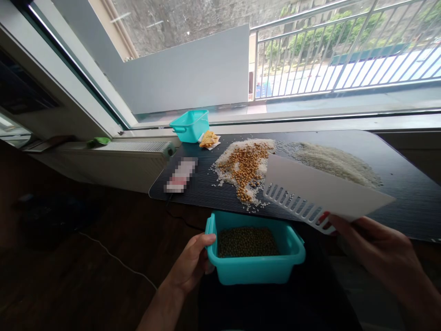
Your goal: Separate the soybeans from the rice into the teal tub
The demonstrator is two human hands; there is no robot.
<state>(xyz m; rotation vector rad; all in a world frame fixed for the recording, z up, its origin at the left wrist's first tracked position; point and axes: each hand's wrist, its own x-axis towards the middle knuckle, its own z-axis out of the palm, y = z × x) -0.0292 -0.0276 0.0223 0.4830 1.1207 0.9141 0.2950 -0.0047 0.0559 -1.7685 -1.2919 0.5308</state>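
My left hand [193, 264] grips the left end of a turquoise plastic basin [255, 271], thumb over its rim. Small dark green beans, like mung beans [248, 241], cover the bottom of that basin, which sits just below the table's near edge. In my right hand [375, 243] is a flat white plastic scraper [320, 188] with a row of slots along one edge, tilted over the table. Beyond its left end lies a heap of yellow soybeans [250, 161] mixed with white rice [227, 156]. A second pile of rice [337, 161] is partly hidden behind the scraper.
Another turquoise basin [191, 131] stands at the table's back left, beside a crumpled yellow item [209, 139] on white paper. A blurred-out phone-like object [181, 174] lies on the dark table [389, 151], with a cable hanging below. A radiator [138, 158] is at left, a window behind.
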